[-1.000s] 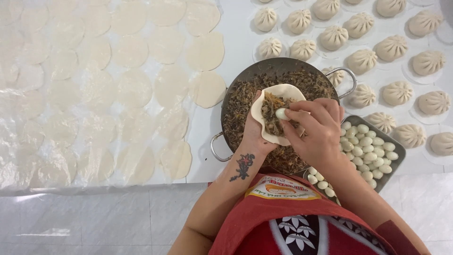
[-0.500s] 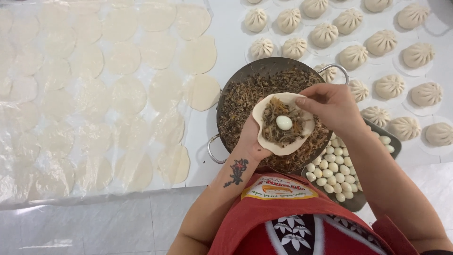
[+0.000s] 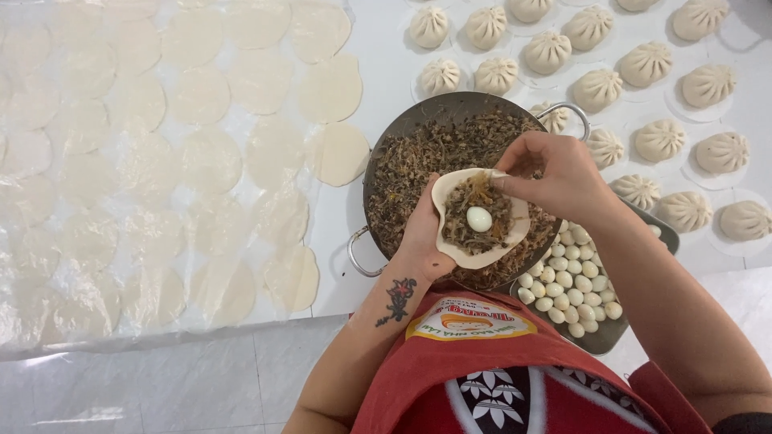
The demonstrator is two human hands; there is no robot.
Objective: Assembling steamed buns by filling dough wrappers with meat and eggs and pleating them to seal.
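Above the round metal pan (image 3: 378,173) of dark chopped filling, the left hand (image 3: 422,237) cups a dough wrapper (image 3: 482,255). A heap of the brown filling (image 3: 466,221) lies in the wrapper, with one small white peeled egg (image 3: 479,219) on top. The left fingers curl up under the dough like a little bowl. The right hand (image 3: 555,173) is at the wrapper's top edge, and its fingers (image 3: 511,183) are pressed together on the rim of the dough.

It looks like the filling is in and the closing of the bun is just starting. The next move seems to call for small, soft pinches around the rim, folding it bit by bit, while the left hand turns the wrapper. The egg has to stay in the middle.

Just right of the pan is a gray tray (image 3: 599,341) full of little white eggs. Beyond the pan sit many finished pleated buns (image 3: 547,52). Left of the pan, flat dough rounds (image 3: 201,157) lie in rows on the white table (image 3: 386,64).
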